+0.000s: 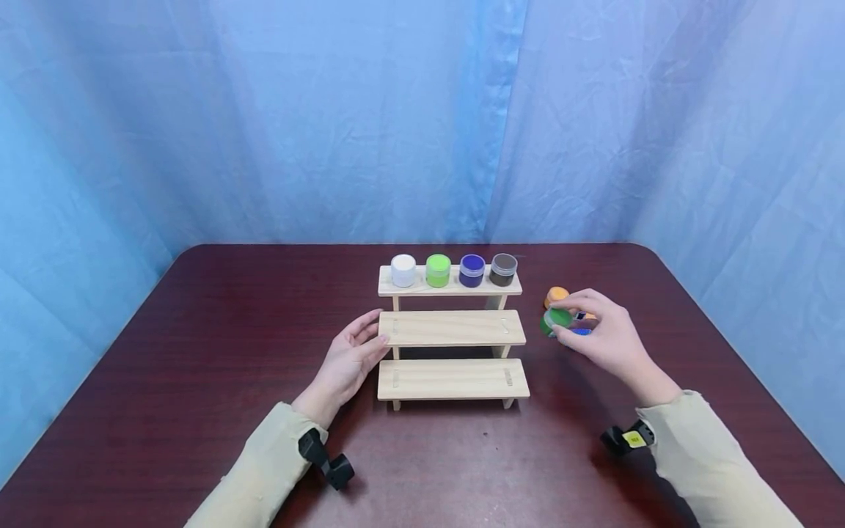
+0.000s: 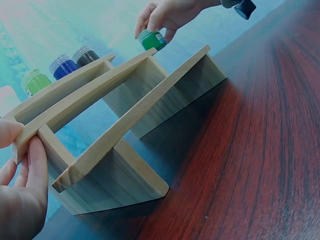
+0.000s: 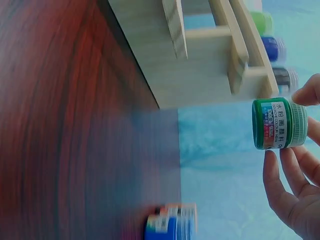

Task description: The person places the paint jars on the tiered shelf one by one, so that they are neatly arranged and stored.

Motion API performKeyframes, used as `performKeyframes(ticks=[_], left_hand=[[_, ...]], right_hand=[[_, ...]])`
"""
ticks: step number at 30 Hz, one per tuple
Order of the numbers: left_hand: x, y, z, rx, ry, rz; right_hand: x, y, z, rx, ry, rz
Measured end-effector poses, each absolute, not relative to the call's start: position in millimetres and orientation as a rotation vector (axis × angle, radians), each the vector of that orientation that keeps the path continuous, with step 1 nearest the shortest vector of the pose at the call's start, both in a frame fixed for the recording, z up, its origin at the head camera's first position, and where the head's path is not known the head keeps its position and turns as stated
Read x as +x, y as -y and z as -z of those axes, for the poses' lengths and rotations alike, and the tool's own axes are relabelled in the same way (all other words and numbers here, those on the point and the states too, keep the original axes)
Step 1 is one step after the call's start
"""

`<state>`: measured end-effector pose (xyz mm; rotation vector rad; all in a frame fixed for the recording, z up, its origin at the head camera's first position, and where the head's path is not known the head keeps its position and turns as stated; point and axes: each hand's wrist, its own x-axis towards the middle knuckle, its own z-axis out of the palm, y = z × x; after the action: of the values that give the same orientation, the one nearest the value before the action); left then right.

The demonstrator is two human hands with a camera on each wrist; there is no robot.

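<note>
A three-tier wooden stand [image 1: 452, 328] is on the table. My left hand [image 1: 348, 361] holds the left end of its middle shelf, thumb on top and fingers below. To the right of the stand, my right hand [image 1: 610, 334] grips a green paint jar [image 3: 270, 124] by its clear lid, off the table. Printed text shows on the jar's label in the right wrist view. Along the top shelf stand a white jar [image 1: 403, 271], a light green jar [image 1: 438, 271], a purple-blue jar [image 1: 472, 271] and a dark brown jar [image 1: 503, 270]. The two lower shelves are bare.
Behind my right hand, an orange jar [image 1: 556, 295] and a blue jar [image 3: 161, 229] stand on the dark red table [image 1: 277, 315], partly hidden by the fingers in the head view. Blue curtains [image 1: 356, 132] hang round the back and sides.
</note>
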<state>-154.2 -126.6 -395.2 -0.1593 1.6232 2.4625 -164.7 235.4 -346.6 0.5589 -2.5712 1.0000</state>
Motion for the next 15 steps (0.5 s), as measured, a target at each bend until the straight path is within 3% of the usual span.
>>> performKeyframes(ticks=[15], left_hand=[[-153.8, 126.3, 394.1, -0.169, -1.615, -2.464]], right_hand=[[-169.8, -189.4, 341.7, 0.743, 2.515, -1.129]])
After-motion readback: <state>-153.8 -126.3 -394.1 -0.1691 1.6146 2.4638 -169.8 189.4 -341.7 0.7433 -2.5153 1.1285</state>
